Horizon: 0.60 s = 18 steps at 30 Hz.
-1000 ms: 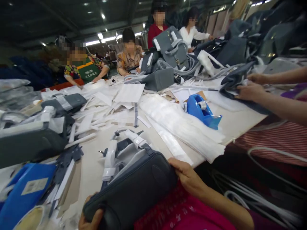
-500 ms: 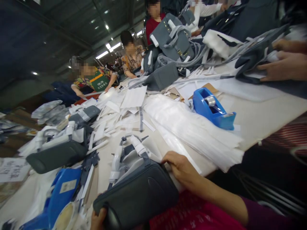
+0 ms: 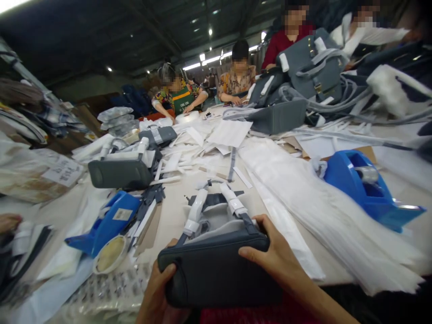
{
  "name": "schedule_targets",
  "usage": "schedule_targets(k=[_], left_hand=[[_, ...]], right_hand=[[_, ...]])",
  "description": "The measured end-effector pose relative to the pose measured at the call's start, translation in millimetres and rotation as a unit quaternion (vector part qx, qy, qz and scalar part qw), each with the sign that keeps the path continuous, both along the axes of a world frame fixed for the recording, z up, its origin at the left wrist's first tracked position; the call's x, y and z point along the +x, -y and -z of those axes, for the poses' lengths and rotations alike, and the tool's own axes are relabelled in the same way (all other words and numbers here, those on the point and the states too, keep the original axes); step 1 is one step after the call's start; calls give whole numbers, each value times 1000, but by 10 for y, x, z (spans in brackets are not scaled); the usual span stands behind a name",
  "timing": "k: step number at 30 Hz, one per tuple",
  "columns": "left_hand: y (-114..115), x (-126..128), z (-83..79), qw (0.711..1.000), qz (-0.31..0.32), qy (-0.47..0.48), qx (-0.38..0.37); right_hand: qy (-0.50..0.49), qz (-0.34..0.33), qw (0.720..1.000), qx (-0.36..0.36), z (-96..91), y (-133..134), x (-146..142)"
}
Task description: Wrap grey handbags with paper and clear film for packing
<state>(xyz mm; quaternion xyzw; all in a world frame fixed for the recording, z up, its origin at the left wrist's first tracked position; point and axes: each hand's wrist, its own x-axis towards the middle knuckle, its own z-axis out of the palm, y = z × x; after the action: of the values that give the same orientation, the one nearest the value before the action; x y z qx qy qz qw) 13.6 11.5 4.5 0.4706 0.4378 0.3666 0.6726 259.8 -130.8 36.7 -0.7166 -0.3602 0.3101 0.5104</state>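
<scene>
A dark grey-blue handbag (image 3: 216, 274) is between my two hands, its flat panel facing me. White wrapping covers parts of its handle, and pale padding shows in its opening. My left hand (image 3: 158, 279) grips the left end, thumb on the panel. At the right end my right hand (image 3: 270, 252) is closed round the upper corner, its thumb lying on the panel. Beyond the bag, a bundle of white foam sheets (image 3: 303, 193) spreads over the table. A similar handbag (image 3: 121, 173) rests at the left.
Blue tape dispensers stand at the left (image 3: 114, 220) and right (image 3: 357, 180), with a tape roll (image 3: 110, 254) near the left one. Paper scraps (image 3: 229, 132) litter the middle. Bags with straps (image 3: 310, 72) pile up at the back right. Several people work around the table.
My view has swung left, so the table's things appear farther right. The handbag's panel has turned more level, and my right thumb now lies across its front.
</scene>
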Motion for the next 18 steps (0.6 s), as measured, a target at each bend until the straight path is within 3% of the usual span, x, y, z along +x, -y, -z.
schedule_targets(k=[7,10,14,18], left_hand=[[37,23,-154,999,44,25,-4],[70,54,-192,1000,16,2,-2],[78,102,-146,1000,-15,5,6],[35,162,-213,999,34,22,-24]], right_hand=[[-43,-61,997,-38,-57,-30,93],[-77,-57,995,-28,-74,-57,112],[-33,-30,999,-11,-16,-99,138],[-68,-22,997,-20,108,-121,162]])
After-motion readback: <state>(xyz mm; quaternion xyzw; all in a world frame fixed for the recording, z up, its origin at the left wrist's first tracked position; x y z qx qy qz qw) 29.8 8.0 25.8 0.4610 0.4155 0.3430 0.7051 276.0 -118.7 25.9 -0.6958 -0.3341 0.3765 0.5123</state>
